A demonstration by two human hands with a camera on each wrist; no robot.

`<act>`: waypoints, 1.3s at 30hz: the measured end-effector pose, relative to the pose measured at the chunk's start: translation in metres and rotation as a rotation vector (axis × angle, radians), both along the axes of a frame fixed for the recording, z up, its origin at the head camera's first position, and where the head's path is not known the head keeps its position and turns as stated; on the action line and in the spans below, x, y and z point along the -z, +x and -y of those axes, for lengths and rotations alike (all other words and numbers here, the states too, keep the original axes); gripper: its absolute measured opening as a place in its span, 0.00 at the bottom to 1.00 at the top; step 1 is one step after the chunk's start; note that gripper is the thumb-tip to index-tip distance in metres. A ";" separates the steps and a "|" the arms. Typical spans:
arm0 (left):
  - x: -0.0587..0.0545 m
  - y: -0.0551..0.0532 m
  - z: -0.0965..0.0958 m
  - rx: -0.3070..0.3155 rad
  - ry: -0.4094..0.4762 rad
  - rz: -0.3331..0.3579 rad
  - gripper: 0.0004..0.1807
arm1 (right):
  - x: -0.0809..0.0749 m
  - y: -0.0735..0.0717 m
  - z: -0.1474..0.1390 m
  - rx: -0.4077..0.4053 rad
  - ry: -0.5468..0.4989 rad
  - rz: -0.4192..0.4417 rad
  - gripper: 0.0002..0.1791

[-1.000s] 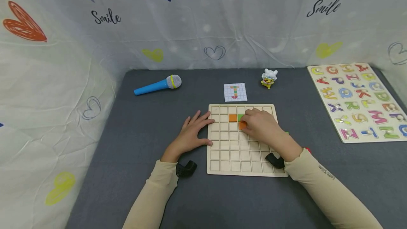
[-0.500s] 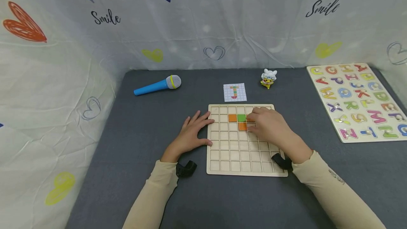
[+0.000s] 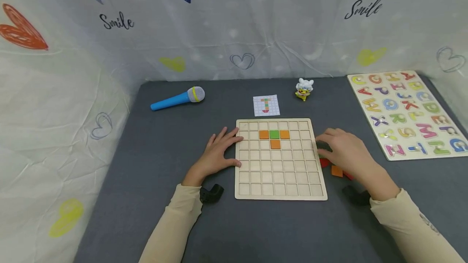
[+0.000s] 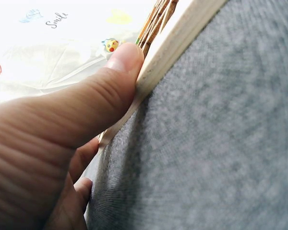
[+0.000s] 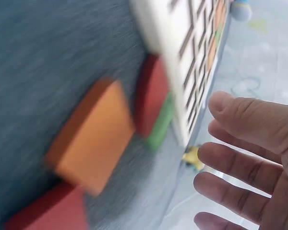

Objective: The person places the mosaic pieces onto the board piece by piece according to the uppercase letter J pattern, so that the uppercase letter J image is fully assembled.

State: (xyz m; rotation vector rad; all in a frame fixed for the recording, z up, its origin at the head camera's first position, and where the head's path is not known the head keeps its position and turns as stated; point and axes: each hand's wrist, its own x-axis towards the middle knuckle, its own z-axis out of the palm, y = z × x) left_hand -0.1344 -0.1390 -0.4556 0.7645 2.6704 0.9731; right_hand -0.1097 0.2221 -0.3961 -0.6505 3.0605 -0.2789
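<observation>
A wooden grid board (image 3: 256, 177) lies on the dark table. In its upper rows a green tile (image 3: 274, 134) sits between two orange tiles, with another orange tile (image 3: 275, 144) under the green one. My left hand (image 3: 215, 155) rests against the board's left edge, thumb and fingers spread; the left wrist view shows the thumb (image 4: 105, 91) on the rim. Right of the board, my right hand (image 3: 345, 153) hovers with nothing in it. Near it lie a loose orange tile (image 5: 98, 139), a rounded red piece (image 5: 151, 96), a green piece (image 5: 161, 122) and another red piece (image 5: 53, 213).
Behind the board lies a small pattern card (image 3: 266, 105). A toy figure (image 3: 304, 89) stands to its right, and a blue toy microphone (image 3: 178, 98) lies at the back left. An alphabet board (image 3: 406, 113) takes up the right back corner.
My right hand has left the grid and moved right, over the loose pieces. An orange tile now shows in the cell right of the green one. My left hand has stayed put.
</observation>
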 end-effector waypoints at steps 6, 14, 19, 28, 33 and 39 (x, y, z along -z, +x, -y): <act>-0.001 0.000 0.000 -0.008 -0.004 -0.001 0.43 | 0.005 0.007 -0.013 0.017 0.013 0.025 0.18; -0.001 0.000 -0.001 -0.012 -0.011 -0.002 0.42 | 0.012 0.009 -0.017 0.014 0.014 0.029 0.18; -0.002 0.000 -0.001 -0.011 -0.014 -0.004 0.42 | 0.013 0.009 -0.016 -0.001 0.001 0.023 0.16; -0.002 0.001 -0.001 -0.006 0.001 -0.007 0.42 | 0.013 0.006 -0.013 -0.015 0.028 0.069 0.16; -0.002 0.001 -0.001 -0.004 0.004 -0.002 0.42 | 0.014 0.006 -0.014 -0.016 0.031 0.072 0.16; -0.001 0.000 0.000 -0.007 -0.001 0.006 0.42 | 0.011 0.007 -0.016 0.000 0.037 0.041 0.16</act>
